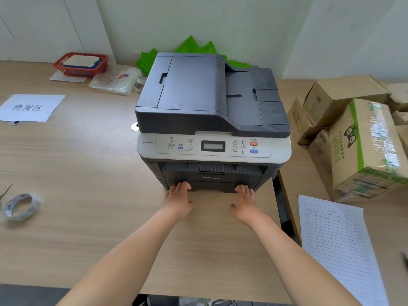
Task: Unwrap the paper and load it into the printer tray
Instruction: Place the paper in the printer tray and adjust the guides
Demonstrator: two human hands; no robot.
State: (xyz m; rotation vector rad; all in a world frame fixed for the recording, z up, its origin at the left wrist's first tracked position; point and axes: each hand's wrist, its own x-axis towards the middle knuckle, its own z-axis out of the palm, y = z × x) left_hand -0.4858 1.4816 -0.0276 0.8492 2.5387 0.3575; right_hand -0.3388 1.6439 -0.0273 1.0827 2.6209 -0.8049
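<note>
Pressing printer tray (209,186): left hand (179,199), right hand (245,203), fingers flat, gripping nothing; wooden desk (88,173), white wall (220,23).

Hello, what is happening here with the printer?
A person stands at a desk facing a printer. Both hands, the left hand and the right hand, rest flat with fingertips against the paper tray at the bottom front of the machine. The tray looks closed or nearly closed. No paper ream is in either hand. Cardboard boxes and a printed form lie to the right.
</note>
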